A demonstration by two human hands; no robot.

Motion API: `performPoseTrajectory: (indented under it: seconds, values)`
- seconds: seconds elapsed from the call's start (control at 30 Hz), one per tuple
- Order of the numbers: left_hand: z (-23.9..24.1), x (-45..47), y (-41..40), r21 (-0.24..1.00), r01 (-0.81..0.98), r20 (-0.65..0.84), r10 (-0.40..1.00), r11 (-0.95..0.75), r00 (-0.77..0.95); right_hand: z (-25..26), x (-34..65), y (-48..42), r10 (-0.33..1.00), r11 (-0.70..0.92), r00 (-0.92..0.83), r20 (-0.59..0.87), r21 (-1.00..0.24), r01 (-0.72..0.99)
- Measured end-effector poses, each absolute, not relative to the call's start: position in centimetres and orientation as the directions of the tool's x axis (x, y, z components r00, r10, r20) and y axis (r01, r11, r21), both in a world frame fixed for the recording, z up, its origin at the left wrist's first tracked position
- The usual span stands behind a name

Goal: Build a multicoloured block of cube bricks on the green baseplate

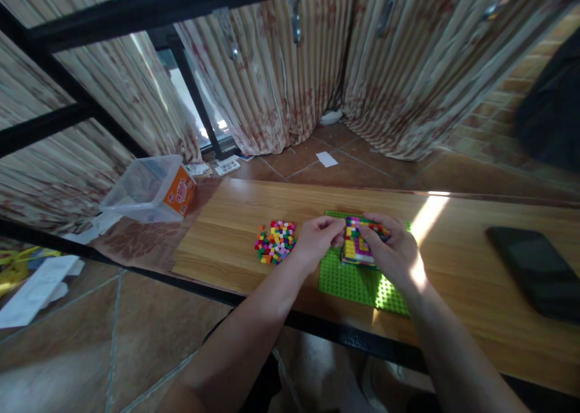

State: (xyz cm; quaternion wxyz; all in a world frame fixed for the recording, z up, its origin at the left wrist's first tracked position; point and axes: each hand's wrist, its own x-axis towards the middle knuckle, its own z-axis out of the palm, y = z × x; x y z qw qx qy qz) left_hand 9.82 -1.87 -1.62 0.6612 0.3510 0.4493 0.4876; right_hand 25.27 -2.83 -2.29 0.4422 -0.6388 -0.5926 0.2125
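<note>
A green studded baseplate point(348, 280) lies on the wooden table point(235, 232). On it sits a block of small coloured bricks point(356, 243) in yellow, pink, purple and green. My right hand point(394, 253) curls over the block's right side, fingers closed on its top edge. At the block's left edge my left hand point(317, 239) has its fingers pinched together; what they hold is too small to make out. A pile of loose coloured bricks point(275, 241) lies just left of my left hand.
A dark phone point(534, 268) lies on the table at the right. A clear plastic tub point(149, 189) with an orange label stands on the tiled floor at the left. Striped curtains hang behind, and a black metal frame crosses the top left.
</note>
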Motion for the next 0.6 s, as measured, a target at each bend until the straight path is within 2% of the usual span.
performPoseTrajectory:
  seconds: [0.1, 0.2, 0.3, 0.4, 0.47, 0.6]
  values:
    - [-1.3, 9.3, -1.6, 0.892, -0.333, -0.303, 0.951, 0.306, 0.062, -2.3, 25.3, -2.8, 0.943, 0.093, 0.214, 0.253, -0.822, 0.562]
    - [-1.1, 8.5, -1.3, 0.925, -0.272, -0.266, 0.963, 0.265, 0.034, -2.3, 25.3, -2.7, 0.944, 0.08, 0.222, 0.245, -0.821, 0.565]
    - [-0.7, 6.9, -0.7, 0.98, -0.097, -0.172, 0.984, 0.175, 0.036, -2.4, 25.4, -2.7, 0.948, 0.063, 0.224, 0.225, -0.824, 0.563]
    - [-0.4, 4.1, -0.1, 0.983, 0.168, -0.071, 0.998, 0.07, -0.001, -2.6, 25.6, -2.6, 0.957, 0.02, 0.232, 0.174, -0.839, 0.543]
    - [-0.3, 2.2, 0.2, 0.925, 0.379, -0.001, 0.999, 0.021, -0.051, -2.8, 25.8, -2.6, 0.962, -0.002, 0.233, 0.142, -0.85, 0.527]
    - [-0.4, -0.3, 0.1, 0.698, 0.716, 0.088, 0.995, -0.022, -0.056, -3.5, 26.2, -2.4, 0.963, 0.012, 0.221, 0.151, -0.85, 0.527]
